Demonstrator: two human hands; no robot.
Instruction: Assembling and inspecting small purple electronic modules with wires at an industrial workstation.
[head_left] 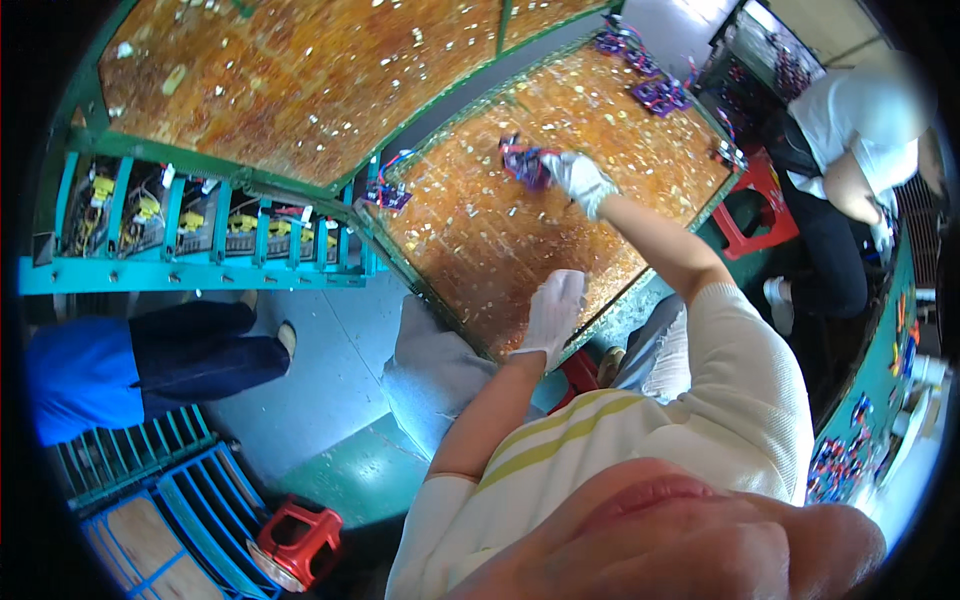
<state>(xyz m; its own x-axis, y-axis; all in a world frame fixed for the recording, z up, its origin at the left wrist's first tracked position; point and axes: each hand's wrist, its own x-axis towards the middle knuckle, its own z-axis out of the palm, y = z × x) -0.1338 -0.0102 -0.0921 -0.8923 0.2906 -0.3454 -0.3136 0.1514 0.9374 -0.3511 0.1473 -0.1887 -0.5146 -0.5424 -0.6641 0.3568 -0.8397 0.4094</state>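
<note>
- Right hand (pixel 578 182), white-gloved: fingers pinched on the right end of a purple wired part (pixel 527 168), at mid-counter.
- Left hand (pixel 556 310), white-gloved: fingers extended, grasping nothing, at the near edge.
- Counter (pixel 485 250): orange-brown top, pale flecks.
- Purple wired unit (pixel 388 195): left edge.
- Purple cluster (pixel 660 95): far corner.

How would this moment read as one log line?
Right gloved hand: touching purple wired assembly | Left gloved hand: near brown tabletop's edge | Rest: similar assemblies, far corner
</note>
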